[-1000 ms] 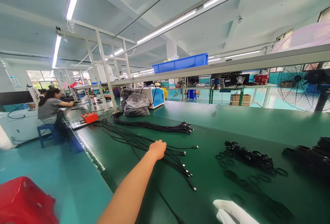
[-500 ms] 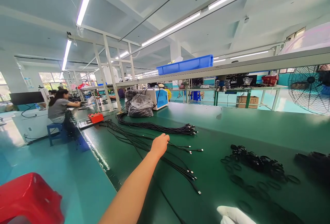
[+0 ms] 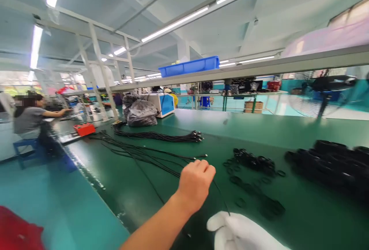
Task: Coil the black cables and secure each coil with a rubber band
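Note:
My left hand (image 3: 197, 184), bare, is closed above the green table with its fingers curled round a black cable. From it, a thin stretch of that black cable (image 3: 221, 195) slants down to my right hand (image 3: 238, 230). The right hand wears a white glove and pinches the cable between thumb and fingers at the bottom edge of the view. Beyond and left of my left hand lies a loose spread of black cables (image 3: 129, 149). Behind them is a neater cable bundle (image 3: 161, 136) with small connectors at its right end.
Small black rings (image 3: 253, 159) lie scattered right of my hands, beside a blurred pile of dark coils (image 3: 331, 163). A plastic-wrapped bag (image 3: 142, 113), a blue-white machine (image 3: 164, 105) and a red box (image 3: 84, 129) stand farther back. A shelf carries a blue tray (image 3: 188, 67). A co-worker (image 3: 29, 117) sits left.
My left hand has moved from the loose cables toward me and to the right, bringing a cable. My gloved right hand has come farther into view and meets that cable. The view has turned right.

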`<state>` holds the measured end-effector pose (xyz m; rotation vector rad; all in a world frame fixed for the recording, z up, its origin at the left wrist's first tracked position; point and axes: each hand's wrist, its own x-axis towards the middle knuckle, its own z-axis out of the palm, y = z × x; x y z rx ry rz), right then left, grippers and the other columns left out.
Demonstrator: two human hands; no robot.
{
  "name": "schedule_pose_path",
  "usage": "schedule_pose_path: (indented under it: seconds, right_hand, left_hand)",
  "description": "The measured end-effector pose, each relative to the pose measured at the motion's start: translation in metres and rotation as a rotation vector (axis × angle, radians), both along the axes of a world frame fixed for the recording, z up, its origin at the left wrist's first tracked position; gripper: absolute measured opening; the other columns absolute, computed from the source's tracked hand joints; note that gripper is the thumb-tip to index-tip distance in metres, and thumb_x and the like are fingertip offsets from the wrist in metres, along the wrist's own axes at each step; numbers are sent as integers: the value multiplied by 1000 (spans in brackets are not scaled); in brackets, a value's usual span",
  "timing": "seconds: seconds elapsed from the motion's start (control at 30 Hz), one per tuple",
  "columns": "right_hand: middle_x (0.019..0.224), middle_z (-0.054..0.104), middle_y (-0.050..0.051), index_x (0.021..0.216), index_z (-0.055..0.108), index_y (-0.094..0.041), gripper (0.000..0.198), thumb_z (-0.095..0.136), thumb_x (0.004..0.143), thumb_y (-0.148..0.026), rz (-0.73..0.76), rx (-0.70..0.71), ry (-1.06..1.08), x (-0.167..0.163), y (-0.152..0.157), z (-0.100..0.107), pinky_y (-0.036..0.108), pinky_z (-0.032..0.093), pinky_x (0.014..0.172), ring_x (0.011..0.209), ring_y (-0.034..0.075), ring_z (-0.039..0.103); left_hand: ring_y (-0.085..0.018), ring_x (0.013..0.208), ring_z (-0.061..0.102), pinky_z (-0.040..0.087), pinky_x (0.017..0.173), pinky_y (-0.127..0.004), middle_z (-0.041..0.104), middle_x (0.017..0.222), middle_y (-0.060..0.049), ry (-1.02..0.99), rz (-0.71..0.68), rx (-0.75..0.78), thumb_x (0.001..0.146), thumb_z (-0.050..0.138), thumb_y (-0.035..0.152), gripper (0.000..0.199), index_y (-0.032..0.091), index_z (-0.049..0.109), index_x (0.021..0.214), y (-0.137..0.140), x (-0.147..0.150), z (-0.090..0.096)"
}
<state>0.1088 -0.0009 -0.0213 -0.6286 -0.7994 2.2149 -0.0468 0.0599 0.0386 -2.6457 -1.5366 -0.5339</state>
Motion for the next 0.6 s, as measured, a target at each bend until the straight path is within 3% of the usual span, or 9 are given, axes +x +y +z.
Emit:
schedule_pose_path:
  seconds: [0.1,0.17,0.23,0.3,0.5,0.6]
  right_hand:
    - [61,65,11,83,62,-5,32,56,71,-34,208,45,47,3,2,-8,17,39,35,39,12,56]
    - [69,68,15,87,62,-3,37,53,69,-34,346,7,95,5,7,-15,23,45,35,46,18,63]
    - [73,68,16,91,61,-2,37,48,69,-29,472,-25,130,6,11,-17,27,50,40,56,22,66]
    - [76,68,16,96,61,-2,39,43,69,-23,555,-42,149,5,11,-16,27,52,45,63,21,68]
    - [79,68,14,100,61,-1,40,37,71,-17,641,-17,78,-3,2,-17,22,50,55,61,15,65]
    - [69,65,14,88,61,0,36,37,76,-25,549,20,76,4,5,-14,26,49,60,58,15,63]
  left_hand:
    - [-24,104,46,34,93,-41,63,101,-4,-43,-91,-85,76,48,4,30,23,62,94,-24,6,6]
    - [-21,108,45,22,105,-40,64,104,3,-71,-228,-263,79,50,12,30,31,62,99,-32,2,12]
    - [-17,96,52,13,109,-38,65,92,5,-101,-303,-430,83,49,19,21,31,65,89,-37,-2,18]
    - [-14,83,54,15,109,-34,64,78,6,-141,-353,-504,83,50,20,20,29,66,76,-41,-2,24]
    - [-10,76,57,15,109,-30,63,75,7,-241,-440,-476,82,54,16,20,27,67,72,-45,13,28]
    - [-13,84,58,30,102,-29,68,83,6,-271,-373,-385,85,51,22,19,29,68,83,-41,16,15]
